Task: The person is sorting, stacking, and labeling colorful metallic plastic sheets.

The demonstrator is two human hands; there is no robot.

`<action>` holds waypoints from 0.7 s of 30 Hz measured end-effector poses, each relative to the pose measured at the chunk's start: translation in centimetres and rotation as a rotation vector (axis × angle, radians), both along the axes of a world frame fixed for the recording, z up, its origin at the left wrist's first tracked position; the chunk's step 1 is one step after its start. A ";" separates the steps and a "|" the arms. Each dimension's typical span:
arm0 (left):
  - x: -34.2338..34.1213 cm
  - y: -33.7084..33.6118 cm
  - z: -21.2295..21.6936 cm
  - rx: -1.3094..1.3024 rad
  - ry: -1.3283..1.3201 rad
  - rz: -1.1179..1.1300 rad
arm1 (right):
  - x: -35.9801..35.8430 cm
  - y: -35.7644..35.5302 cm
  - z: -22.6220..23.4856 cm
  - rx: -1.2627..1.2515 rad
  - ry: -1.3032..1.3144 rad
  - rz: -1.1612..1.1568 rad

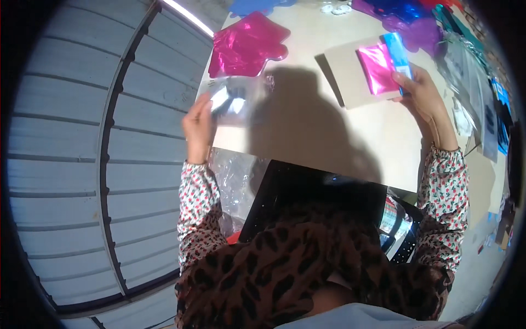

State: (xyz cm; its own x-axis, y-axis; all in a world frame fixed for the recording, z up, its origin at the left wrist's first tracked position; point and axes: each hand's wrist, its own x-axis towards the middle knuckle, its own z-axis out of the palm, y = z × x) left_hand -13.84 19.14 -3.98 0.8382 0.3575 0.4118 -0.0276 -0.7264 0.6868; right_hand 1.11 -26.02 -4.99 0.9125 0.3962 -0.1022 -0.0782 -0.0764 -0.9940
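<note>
My left hand (197, 123) pinches the edge of a clear plastic bag (241, 107) at the table's left side. Light glares off the bag's film. My right hand (421, 93) is closed on a folded pink foil packet (377, 71) and a blue strip of card (395, 52) along its right edge. Behind the packet is a beige cardboard sheet (345, 68), its lower right corner at my fingers. Just beyond the plastic bag lies a shiny magenta foil balloon (249, 44), flat on the table.
The pale table (307, 137) carries purple foil pieces (411, 30) at the far right and a blue one (257, 6) at the far edge. Clear bags (471, 82) crowd the right edge. A black panel (323, 192) is by my lap. Left stands a ribbed metal wall (60, 164).
</note>
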 end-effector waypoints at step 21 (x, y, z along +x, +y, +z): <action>11.6 -25.1 0.4 -1.413 -0.005 -1.008 | -0.9 -0.8 1.2 1.047 0.283 -0.040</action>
State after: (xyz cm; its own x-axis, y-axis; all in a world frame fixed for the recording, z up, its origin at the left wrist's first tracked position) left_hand -2.22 -5.94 -3.62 0.9404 -0.2047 0.2716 -0.0591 0.6880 0.7233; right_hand 0.20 -26.84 -3.81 0.9232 0.3795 0.0602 -0.2984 0.8070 -0.5096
